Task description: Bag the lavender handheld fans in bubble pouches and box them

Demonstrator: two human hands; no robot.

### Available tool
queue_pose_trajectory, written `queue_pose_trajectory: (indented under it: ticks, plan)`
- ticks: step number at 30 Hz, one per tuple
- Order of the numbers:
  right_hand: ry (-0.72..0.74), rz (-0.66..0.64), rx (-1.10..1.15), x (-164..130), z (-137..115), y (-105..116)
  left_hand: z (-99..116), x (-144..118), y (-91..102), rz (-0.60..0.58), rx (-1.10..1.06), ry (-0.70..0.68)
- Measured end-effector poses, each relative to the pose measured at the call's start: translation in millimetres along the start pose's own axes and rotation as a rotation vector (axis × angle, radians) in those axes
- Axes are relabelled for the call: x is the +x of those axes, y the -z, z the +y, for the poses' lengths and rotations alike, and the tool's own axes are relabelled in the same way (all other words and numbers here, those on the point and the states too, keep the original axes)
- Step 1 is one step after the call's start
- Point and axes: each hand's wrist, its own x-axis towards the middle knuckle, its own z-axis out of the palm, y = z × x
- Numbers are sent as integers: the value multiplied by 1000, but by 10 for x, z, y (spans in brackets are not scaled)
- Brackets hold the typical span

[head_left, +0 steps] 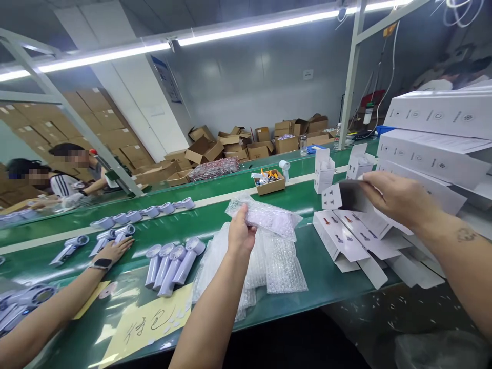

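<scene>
A yellow paper sheet (148, 323) lies on the green desk (319, 277), near the front edge. Two big handwritten signs stand on it. They look like the Chinese words 待包. The flat white boxes (346, 238) carry small pictures of fans, and the stacked white boxes (438, 115) carry small round marks with tiny print, but that print is too small to read.

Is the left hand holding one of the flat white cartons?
No, the left hand grips a bubble-wrap bag above the green belt; the right hand holds a flat white carton.
</scene>
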Motion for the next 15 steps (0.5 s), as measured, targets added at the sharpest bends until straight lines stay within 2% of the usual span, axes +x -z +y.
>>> queue_pose_trajectory:
  ticks: [1,4,6,9,10,12,15]
  plan:
    - [54,13,-41,121,-101,25,15,-8,-8,12,-13,5]
    - [110,3,76,346,-393,-28,96,-50,-49,61,-89,13]
    - [113,-67,204,373,-541,-194,132,-89,-87,83,-149,17]
    - [91,-208,381,271,-635,-580,67,-141,-153,68,-196,7]
    - [54,-237,428,212,-633,-713,13,-155,-176,52,-189,-4]
    - [-108,-267,526,84,-598,-935,-118,-181,-221,6,-134,-50]
    - [-401,-299,799,-79,-529,-1093,-261,-242,-293,-57,-6,-179]
